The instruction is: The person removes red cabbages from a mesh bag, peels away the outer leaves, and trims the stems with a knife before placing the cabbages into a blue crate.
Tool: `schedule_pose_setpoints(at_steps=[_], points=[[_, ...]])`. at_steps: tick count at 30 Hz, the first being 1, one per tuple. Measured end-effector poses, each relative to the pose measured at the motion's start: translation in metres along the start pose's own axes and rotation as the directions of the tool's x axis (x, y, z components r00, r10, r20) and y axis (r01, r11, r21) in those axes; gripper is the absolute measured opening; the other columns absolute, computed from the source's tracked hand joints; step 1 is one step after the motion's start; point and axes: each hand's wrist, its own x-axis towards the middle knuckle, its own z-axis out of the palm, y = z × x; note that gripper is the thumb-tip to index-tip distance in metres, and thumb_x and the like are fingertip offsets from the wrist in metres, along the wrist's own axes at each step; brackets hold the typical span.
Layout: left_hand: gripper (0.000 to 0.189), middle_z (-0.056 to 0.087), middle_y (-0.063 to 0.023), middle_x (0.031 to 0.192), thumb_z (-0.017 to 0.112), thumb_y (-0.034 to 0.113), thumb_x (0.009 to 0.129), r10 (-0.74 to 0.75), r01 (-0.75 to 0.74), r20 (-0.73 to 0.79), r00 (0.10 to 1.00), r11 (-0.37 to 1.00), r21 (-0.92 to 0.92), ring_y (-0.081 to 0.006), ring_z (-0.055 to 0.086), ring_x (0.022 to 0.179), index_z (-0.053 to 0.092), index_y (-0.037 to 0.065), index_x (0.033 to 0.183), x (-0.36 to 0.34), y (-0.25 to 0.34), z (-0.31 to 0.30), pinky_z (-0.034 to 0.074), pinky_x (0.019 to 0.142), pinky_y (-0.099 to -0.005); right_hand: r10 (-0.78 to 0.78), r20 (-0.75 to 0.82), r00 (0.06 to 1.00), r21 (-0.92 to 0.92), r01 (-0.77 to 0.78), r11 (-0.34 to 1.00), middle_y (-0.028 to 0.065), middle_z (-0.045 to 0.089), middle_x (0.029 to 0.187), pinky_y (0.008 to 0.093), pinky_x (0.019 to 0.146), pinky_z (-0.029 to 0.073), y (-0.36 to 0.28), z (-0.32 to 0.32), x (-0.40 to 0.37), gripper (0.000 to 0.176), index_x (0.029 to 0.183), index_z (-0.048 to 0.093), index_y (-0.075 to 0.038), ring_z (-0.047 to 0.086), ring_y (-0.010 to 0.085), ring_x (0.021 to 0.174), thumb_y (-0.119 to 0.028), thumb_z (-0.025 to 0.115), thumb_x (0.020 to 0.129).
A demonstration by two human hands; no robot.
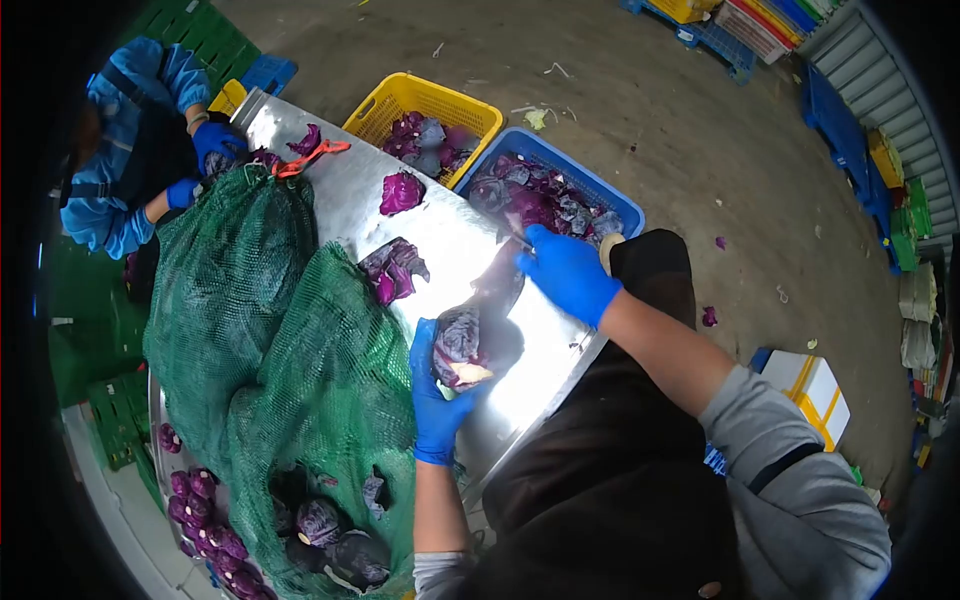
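Two gloved hands, one cabbage point(458, 345). Left hand point(437, 395): fingers clasped round the cabbage, pale stem end showing, at the table's point(350, 195) near edge. Right hand point(566, 272): fingers curled just beyond it; on what, I cannot tell. Handling note, my judgement: I would brace the cabbage firmly and strip loose leaves away from the holding thumb.

Thin blue gloves, smooth and faintly shiny like rubber, cover my left hand point(437, 400) and right hand point(567, 272). The cabbage point(460, 345) looks waxy, with a dull sheen. The table point(450, 235) is bare polished metal, glaring. The sacks point(320, 380) are coarse green netting. The yellow crate point(425, 88) and blue crate point(580, 175) are latticed plastic. The floor point(620, 90) is rough, matt concrete.
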Motion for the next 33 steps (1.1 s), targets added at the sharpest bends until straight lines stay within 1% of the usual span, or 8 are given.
schedule_pose_setpoints(at_steps=[2, 9, 11, 17, 19, 24, 25, 33], points=[[0.098, 0.032, -0.0124, 0.147, 0.076, 0.006, 0.060, -0.038, 0.038, 0.008, 0.999, 0.999, -0.014, -0.0243, 0.033, 0.134, 0.026, 0.001, 0.145, 0.007, 0.008, 0.001, 0.023, 0.114, -0.0373, -0.245, 0.115, 0.963, 0.560, 0.141, 0.817, 0.0223, 0.064, 0.098, 0.0362, 0.077, 0.052, -0.028, -0.010, -0.024, 0.055, 0.131, 0.048, -0.012, 0.066, 0.0314, 0.088, -0.039, 0.061, 0.085], [0.099, 0.031, -0.0202, 0.140, 0.086, 0.025, 0.061, -0.046, 0.172, -0.271, 0.962, 0.869, 0.463, -0.0309, 0.029, 0.132, 0.031, -0.001, 0.140, -0.002, 0.014, 0.027, 0.027, 0.109, -0.0419, -0.585, -0.149, 0.797, 0.252, 0.603, 0.757, 0.0122, 0.065, 0.087, 0.0349, 0.068, 0.052, -0.020, 0.042, -0.019, 0.027, 0.098, 0.063, -0.005, 0.065, 0.0227, 0.074, -0.029, 0.063, 0.085], [0.102, 0.031, -0.0227, 0.138, 0.086, 0.030, 0.060, -0.078, 0.220, -0.315, 0.946, 0.869, 0.444, -0.0333, 0.030, 0.131, 0.030, -0.001, 0.140, -0.004, 0.013, 0.027, 0.029, 0.107, -0.0435, -0.307, -0.007, 0.952, 0.833, 0.175, 0.524, 0.0090, 0.062, 0.073, 0.0322, 0.063, 0.051, -0.003, 0.038, -0.005, 0.019, 0.094, 0.063, -0.003, 0.063, 0.0188, 0.067, -0.020, 0.061, 0.085], [0.093, 0.039, -0.0124, 0.134, 0.079, 0.002, 0.064, -0.343, 0.254, -0.300, 0.890, 0.920, -0.299, -0.0227, 0.043, 0.121, 0.029, 0.001, 0.141, -0.019, -0.002, 0.006, 0.036, 0.105, -0.0345, -0.057, -0.350, 0.935, 0.282, 0.163, 0.946, 0.0096, 0.064, 0.075, 0.0314, 0.063, 0.050, 0.005, 0.007, -0.013, 0.020, 0.102, 0.061, -0.006, 0.062, 0.0182, 0.069, -0.018, 0.056, 0.087], [0.093, 0.040, -0.0124, 0.133, 0.078, 0.002, 0.064, -0.321, 0.247, -0.297, 0.899, 0.933, -0.262, -0.0228, 0.043, 0.121, 0.028, 0.002, 0.142, -0.015, -0.003, 0.003, 0.036, 0.104, -0.0346, -0.284, -0.399, 0.872, 0.615, 0.484, 0.622, 0.0036, 0.058, 0.077, 0.0274, 0.060, 0.047, -0.007, 0.034, -0.025, 0.051, 0.136, 0.045, -0.011, 0.054, 0.0104, 0.063, -0.013, 0.061, 0.087], [0.105, 0.039, -0.0148, 0.136, 0.086, 0.016, 0.055, 0.106, -0.039, -0.179, 0.978, 0.938, 0.344, -0.0263, 0.038, 0.126, 0.029, -0.002, 0.140, 0.003, 0.016, 0.016, 0.030, 0.108, -0.0374, -0.027, 0.217, 0.976, 0.800, -0.162, 0.578, 0.0015, 0.059, 0.079, 0.0260, 0.061, 0.048, 0.026, 0.063, -0.003, 0.057, 0.141, 0.040, -0.015, 0.053, 0.0087, 0.062, -0.017, 0.060, 0.088], [0.109, 0.039, -0.0155, 0.135, 0.088, 0.021, 0.051, 0.085, 0.003, -0.202, 0.976, 0.917, 0.400, -0.0273, 0.036, 0.128, 0.030, -0.004, 0.139, 0.003, 0.016, 0.021, 0.027, 0.110, -0.0382, -0.226, -0.196, 0.954, 0.461, 0.293, 0.837, 0.0087, 0.066, 0.094, 0.0304, 0.067, 0.051, 0.018, 0.051, -0.001, 0.054, 0.140, 0.042, -0.013, 0.059, 0.0150, 0.068, -0.021, 0.059, 0.089], [0.100, 0.035, -0.0148, 0.142, 0.081, 0.004, 0.055, 0.122, -0.069, -0.141, 0.982, 0.939, 0.337, -0.0254, 0.039, 0.129, 0.029, -0.003, 0.140, 0.012, 0.014, 0.032, 0.032, 0.109, -0.0356, -0.445, 0.031, 0.895, 0.707, 0.295, 0.642, 0.0081, 0.066, 0.111, 0.0275, 0.080, 0.048, -0.018, 0.012, -0.035, 0.037, 0.119, 0.062, -0.009, 0.063, 0.0131, 0.089, -0.027, 0.064, 0.087]])
